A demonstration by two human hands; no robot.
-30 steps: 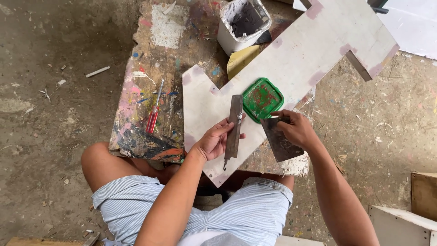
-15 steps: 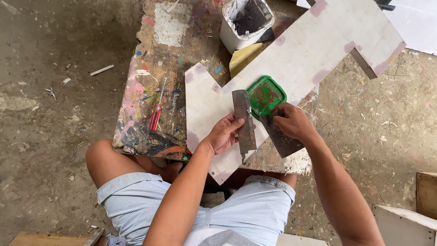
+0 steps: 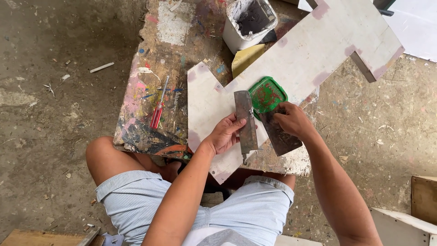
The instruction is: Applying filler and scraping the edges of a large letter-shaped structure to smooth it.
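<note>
Left hand (image 3: 224,135): fingers closed on a rusty scraper blade (image 3: 245,119), gripped from its left edge.
Blade axis: ran near upright in view, its handle end toward the person.
Right hand (image 3: 293,119): fingers closed on a second, darker scraper (image 3: 281,137), just right of the first, edges near or touching; I could not tell which.
Green lid (image 3: 266,94): just beyond both blades, on the white board (image 3: 314,50).
Worktop (image 3: 152,91): paint-smeared, carried a red screwdriver (image 3: 157,112) and a white tub (image 3: 249,23).

A white square tub (image 3: 249,23), dirty dark inside, stands at the far edge of the worktop (image 3: 150,114); no labels, signs or screens.
</note>
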